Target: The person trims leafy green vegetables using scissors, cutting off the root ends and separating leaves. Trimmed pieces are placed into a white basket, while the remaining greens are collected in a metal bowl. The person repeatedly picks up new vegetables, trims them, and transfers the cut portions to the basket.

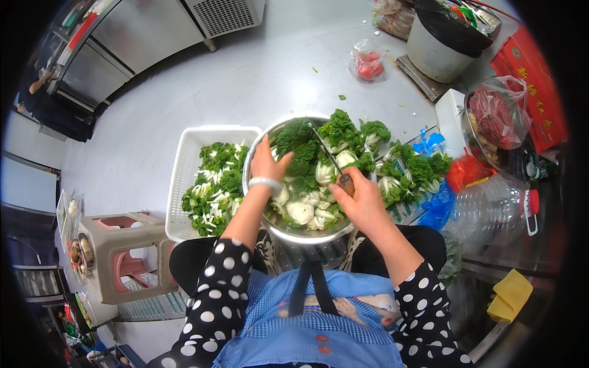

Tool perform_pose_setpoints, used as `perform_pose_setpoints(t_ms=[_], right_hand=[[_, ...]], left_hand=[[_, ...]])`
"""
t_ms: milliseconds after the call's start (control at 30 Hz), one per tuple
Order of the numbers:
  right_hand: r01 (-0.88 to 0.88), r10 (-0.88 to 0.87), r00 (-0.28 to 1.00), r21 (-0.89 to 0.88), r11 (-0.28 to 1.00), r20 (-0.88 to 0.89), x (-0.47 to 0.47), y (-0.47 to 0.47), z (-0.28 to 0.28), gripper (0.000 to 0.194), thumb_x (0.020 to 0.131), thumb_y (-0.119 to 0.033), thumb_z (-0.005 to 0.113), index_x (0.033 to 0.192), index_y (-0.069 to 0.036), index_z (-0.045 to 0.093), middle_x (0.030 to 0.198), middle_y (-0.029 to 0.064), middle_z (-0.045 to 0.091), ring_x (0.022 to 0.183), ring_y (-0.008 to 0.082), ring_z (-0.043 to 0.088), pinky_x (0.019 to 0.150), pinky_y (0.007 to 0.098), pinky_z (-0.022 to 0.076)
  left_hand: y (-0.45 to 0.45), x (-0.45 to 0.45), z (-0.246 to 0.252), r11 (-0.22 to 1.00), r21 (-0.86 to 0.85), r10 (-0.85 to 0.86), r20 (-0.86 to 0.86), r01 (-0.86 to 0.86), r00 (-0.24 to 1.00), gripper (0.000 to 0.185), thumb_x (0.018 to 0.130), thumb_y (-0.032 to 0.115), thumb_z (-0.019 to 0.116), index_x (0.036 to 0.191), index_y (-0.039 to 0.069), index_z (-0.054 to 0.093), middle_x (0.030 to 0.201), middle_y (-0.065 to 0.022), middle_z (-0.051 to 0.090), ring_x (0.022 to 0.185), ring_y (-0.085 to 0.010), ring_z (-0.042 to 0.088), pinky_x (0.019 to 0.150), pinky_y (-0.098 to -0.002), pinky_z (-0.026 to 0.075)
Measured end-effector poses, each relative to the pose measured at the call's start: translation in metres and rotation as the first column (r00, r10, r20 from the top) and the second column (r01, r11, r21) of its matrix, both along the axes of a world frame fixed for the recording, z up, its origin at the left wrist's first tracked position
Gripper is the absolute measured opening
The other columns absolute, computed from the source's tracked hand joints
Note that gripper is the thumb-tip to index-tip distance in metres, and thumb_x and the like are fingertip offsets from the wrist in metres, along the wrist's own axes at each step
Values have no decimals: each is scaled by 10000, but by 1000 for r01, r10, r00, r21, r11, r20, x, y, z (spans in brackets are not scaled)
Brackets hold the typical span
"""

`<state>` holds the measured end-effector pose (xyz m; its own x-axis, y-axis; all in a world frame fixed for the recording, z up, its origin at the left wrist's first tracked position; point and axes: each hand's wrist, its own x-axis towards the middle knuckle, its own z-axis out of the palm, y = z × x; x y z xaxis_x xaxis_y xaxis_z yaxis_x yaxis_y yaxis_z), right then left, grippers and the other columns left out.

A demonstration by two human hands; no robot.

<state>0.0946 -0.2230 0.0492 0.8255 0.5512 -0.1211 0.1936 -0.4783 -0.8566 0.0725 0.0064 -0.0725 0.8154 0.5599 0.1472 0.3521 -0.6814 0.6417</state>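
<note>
A round metal basin (322, 238) in front of me holds leafy green vegetable heads, with pale cut stem pieces at its near side. My right hand (361, 198) grips the wooden handle of a knife (329, 151), whose blade slants up and left over the basin. At the basin's left side is my left hand (269, 161), fingers spread beside a dark green leafy head (297, 138); whether the fingertips touch it cannot be told. A white plastic basket (177, 184) left of the basin contains cut greens (216, 179). More leafy heads (405, 170) lie to the right.
Left stands a beige plastic stool (103, 257). On the right are a large clear plastic bottle (492, 209), a red bag (467, 172) and a blue bag (439, 207). A bucket (435, 50) stands farther back. Another person (46, 106) is at the counter, far left.
</note>
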Motion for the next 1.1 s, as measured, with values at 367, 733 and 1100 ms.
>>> perform_pose_setpoints(t_ms=[367,733,1100], right_hand=[[157,-158,987,146,977,-7,6,-1,-9,278,822,-236,573,956,1,519,785,129,627,718,232,618,664,314,481],[126,265,696,476,870,-667,11,13,-24,488,730,-327,709,1025,-20,472,918,32,548,842,105,508,776,252,422],[-83,217,941,446,891,-259,-13,25,-28,523,683,-260,723,1085,-29,481,931,62,565,885,162,557,808,287,449]], left_hand=[[16,-9,-2,913,-370,-36,346,171,938,272,733,-23,581,1000,26,564,1008,-134,608,913,-248,589,787,-291,450],[-35,-89,113,622,595,-772,360,509,523,138,682,-16,585,820,-16,586,1003,-189,587,899,-348,593,737,-361,524],[-21,-96,108,865,-272,-344,289,421,893,671,670,234,649,1253,43,377,1307,-187,354,1266,-288,277,1050,-376,203]])
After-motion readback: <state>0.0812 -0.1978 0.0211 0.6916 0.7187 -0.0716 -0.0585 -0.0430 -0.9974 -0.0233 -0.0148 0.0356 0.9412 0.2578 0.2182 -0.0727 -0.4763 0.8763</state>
